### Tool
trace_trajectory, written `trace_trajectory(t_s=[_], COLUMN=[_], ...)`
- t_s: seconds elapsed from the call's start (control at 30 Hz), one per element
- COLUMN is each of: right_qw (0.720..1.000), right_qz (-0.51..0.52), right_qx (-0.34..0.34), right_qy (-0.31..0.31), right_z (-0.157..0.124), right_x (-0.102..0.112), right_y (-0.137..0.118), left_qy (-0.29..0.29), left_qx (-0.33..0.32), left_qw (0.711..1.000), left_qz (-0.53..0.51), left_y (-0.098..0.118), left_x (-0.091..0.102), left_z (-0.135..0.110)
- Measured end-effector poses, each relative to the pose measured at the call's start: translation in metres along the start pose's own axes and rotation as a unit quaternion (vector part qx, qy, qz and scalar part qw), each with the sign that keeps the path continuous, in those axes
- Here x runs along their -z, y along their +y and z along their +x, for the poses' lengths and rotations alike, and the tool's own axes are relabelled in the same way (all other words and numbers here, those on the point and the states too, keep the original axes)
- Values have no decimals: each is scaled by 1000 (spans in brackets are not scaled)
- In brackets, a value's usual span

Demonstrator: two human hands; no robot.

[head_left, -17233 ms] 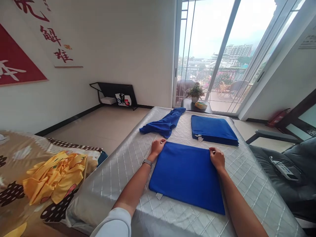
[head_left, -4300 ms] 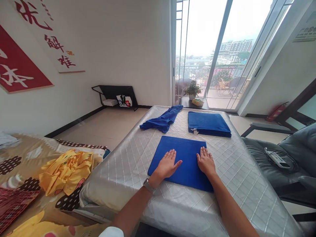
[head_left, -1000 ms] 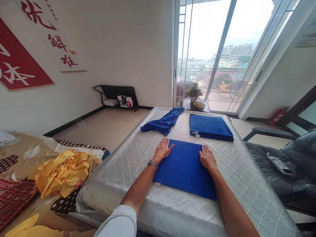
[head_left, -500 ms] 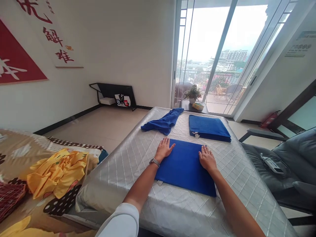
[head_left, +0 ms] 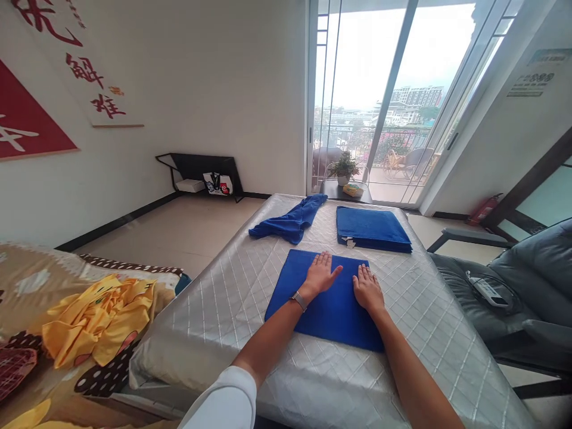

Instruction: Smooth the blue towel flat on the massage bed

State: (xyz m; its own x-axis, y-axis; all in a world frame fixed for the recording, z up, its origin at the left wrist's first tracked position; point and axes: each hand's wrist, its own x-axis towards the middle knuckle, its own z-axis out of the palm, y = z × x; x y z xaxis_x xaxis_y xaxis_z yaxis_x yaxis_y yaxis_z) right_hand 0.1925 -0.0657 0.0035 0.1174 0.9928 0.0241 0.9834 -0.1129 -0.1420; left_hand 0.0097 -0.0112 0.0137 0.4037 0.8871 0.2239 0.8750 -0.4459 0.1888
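Observation:
A blue towel (head_left: 333,319), spread flat as a rectangle, lies on the silver quilted mattress (head_left: 223,292) in front of me. On its upper middle rests my left hand (head_left: 320,275), palm down with the fingers stretched out and a watch on the wrist. My right hand (head_left: 369,287) lies flat at the towel's right side, fingers extended. Neither hand grips anything. Beyond the hands, a stack of folded blue towels (head_left: 373,226) sits at the back right, a white tag showing on its near edge. A crumpled blue towel (head_left: 290,221) lies at the back left.
To the left, a yellow cloth (head_left: 100,319) lies heaped on a patterned blanket (head_left: 27,271). A dark armchair (head_left: 451,277) stands on the right with a white power strip (head_left: 487,292) on it. Past the mattress, a small table (head_left: 328,189) holds a potted plant (head_left: 344,167).
My left hand has slid right from the towel's left edge to its upper middle. My right hand stays at the right side. The view has shifted slightly.

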Motion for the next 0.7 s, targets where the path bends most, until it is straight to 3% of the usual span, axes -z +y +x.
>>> trace_trajectory(t_s=[0.13,0.23,0.37,0.6,0.7], right_qw=[1000,999,1000,1000,1000], right_qz=[-25,-30,-12,13,7], right_qx=[16,17,11,0,0], right_qy=[-4,-3,5,4,8], right_z=[-2,-2,-1,0,-1], right_x=[-1,-1,-1,-1,-1], right_y=[3,3,2,1,1], left_qy=[-17,-22,-31,-51,-36], left_qx=[-99,-99,-71,44,87], left_qw=[994,994,997,998,995], left_qz=[-41,-46,-31,10,36], left_y=[58,63,31,-59,-88], left_x=[-22,-30,-24,2,9], left_z=[1,-3,-11,-37,-47])
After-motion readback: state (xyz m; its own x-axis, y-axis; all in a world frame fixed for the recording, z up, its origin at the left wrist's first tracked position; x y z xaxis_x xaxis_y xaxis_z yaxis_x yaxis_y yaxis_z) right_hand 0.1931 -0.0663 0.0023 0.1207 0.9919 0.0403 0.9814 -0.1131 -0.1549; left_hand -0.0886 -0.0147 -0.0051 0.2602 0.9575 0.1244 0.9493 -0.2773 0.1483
